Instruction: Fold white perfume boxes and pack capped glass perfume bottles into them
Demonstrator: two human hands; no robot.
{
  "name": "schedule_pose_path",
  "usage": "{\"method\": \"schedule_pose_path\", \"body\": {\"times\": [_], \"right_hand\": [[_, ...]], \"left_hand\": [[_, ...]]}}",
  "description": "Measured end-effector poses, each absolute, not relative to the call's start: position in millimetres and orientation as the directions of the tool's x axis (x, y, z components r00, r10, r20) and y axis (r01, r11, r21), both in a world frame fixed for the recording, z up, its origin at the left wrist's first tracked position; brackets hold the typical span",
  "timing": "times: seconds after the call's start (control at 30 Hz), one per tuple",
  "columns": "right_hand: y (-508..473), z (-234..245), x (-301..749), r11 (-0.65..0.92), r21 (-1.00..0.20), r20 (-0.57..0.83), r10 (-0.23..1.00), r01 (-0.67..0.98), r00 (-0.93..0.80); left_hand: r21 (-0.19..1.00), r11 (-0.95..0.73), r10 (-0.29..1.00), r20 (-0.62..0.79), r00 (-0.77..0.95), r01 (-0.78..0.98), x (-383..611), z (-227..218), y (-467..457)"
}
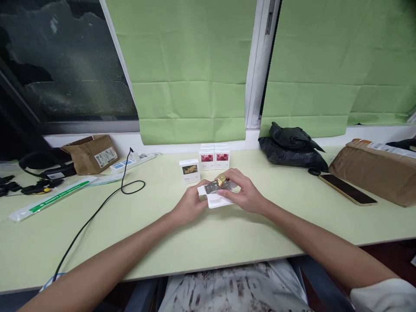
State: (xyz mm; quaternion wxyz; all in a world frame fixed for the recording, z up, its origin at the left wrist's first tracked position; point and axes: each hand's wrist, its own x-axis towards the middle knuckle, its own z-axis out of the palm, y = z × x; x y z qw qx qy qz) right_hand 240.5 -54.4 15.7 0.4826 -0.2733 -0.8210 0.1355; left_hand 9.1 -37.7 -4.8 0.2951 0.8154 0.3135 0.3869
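Just above the desk, my left hand (190,203) is closed around the left side of a small white box (219,201) with its flaps open. A shiny gold cap (221,180) sticks up from the grey inside of the box; whatever lies below it is hidden. My right hand (244,190) has its fingers curled against the gold cap, with the thumb across the box's front. Right behind my left hand stands a white box with a yellowish picture (190,171). Further back are white boxes with red pictures (214,158), set close together.
At the left are a brown carton (92,154), a power strip (136,161), a black cable (94,212) and a long plastic packet (53,199). At the right lie black plastic bags (290,149), a phone (347,189) and a brown parcel (373,171). Green blinds (191,73) hang behind the desk.
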Motion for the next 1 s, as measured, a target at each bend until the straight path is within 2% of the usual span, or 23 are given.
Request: {"method": "schedule_pose_path", "body": {"times": [0.5,0.73,1.0], "right_hand": [[-52.8,13.1,241.2,0.797,-0.528,0.675,0.603,0.293,-0.425],[-52.3,12.9,242.6,0.804,-0.521,0.699,0.595,0.287,-0.397],[-53.1,12.6,247.1,0.822,-0.483,0.692,0.570,0.302,-0.442]], "left_hand": [[0.766,-0.603,0.737,0.427,0.524,0.224,9.9,-2.4,-35.6],[0.798,-0.567,0.756,0.406,0.514,0.204,10.1,-6.2,-32.9],[0.821,-0.528,0.787,0.374,0.491,0.219,8.9,-9.0,-27.8]]}}
